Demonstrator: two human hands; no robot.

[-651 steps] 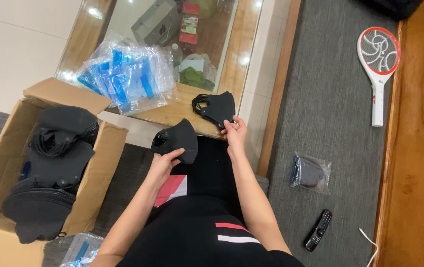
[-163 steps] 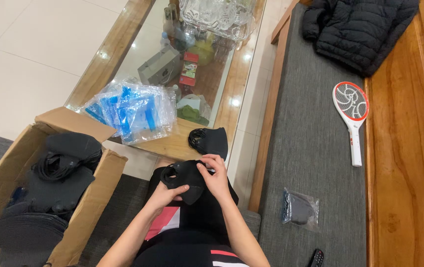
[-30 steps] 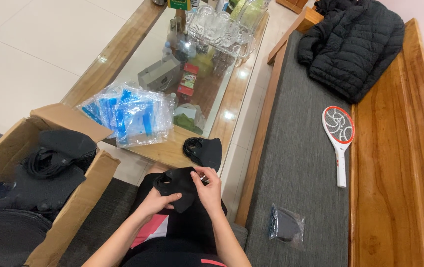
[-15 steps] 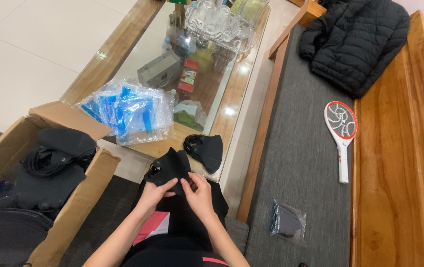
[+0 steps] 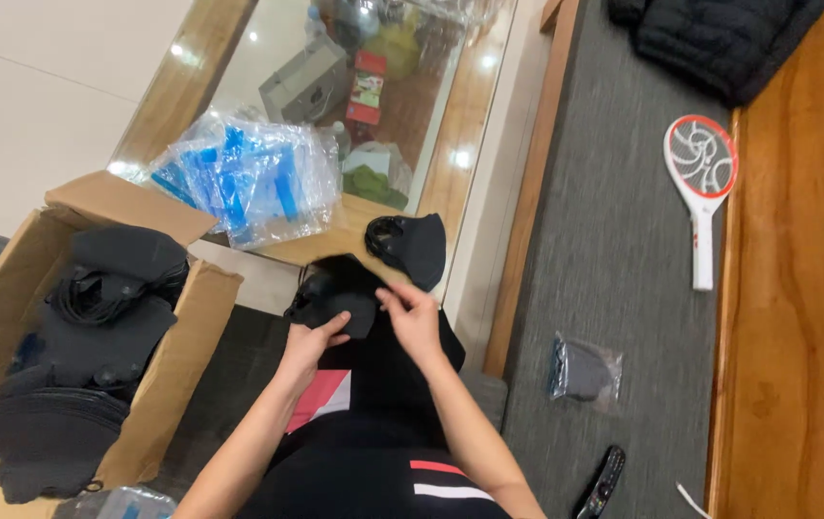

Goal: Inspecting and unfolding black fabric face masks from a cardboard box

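Observation:
Both hands hold one black face mask (image 5: 333, 291) above my lap. My left hand (image 5: 311, 338) grips its lower edge from below, and my right hand (image 5: 412, 314) pinches its right side. A second black mask (image 5: 410, 247) lies on the corner of the glass-topped table (image 5: 450, 173), just beyond my right hand. An open cardboard box (image 5: 176, 346) at my left holds several more black masks (image 5: 95, 327). A pile of clear and blue plastic bags (image 5: 244, 178) rests on the table's near end.
On the grey bench cushion (image 5: 614, 250) at my right lie a bagged black mask (image 5: 585, 372), a remote control (image 5: 602, 479), an electric fly-swatter racket (image 5: 701, 178) and a black jacket (image 5: 720, 38). Boxes and packets show under the glass top.
My view has tilted down and closer. The mask in my hands has been turned and folded; both hands stay on it, raised slightly toward the table corner.

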